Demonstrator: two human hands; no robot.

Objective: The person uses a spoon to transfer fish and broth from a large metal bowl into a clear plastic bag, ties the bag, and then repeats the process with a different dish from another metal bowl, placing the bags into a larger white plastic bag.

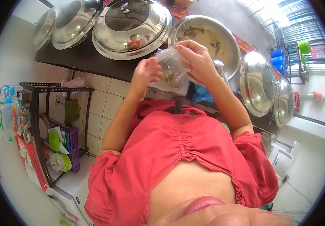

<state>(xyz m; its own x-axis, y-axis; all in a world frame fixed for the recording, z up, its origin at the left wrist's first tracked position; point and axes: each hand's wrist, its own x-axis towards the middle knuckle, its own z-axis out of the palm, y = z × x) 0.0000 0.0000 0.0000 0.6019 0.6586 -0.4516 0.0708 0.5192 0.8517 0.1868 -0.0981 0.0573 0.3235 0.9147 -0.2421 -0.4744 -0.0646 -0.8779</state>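
My right hand (pixel 194 60) pinches the top of a clear plastic bag (pixel 170 71) that hangs with some food inside, blurrily seen. My left hand (pixel 147 73) is just left of the bag, its fingers loosely curled and apart. Behind and right of the bag is a large steel pan (pixel 204 34) of creamy broth with leafy pieces, with a ladle (pixel 219 66) at its near side. A pale dish partly shows below the bag, beside a blue plastic bag (pixel 203 93) on the dark counter (pixel 72 60).
Lidded steel pans (pixel 130 28) line the counter on both sides, curving away at left and right (pixel 258 84). At lower left stands a black rack (pixel 45 86) holding a purple basket (pixel 70 147) and green plastic items. Blue containers (pixel 276 58) sit on a shelf at right.
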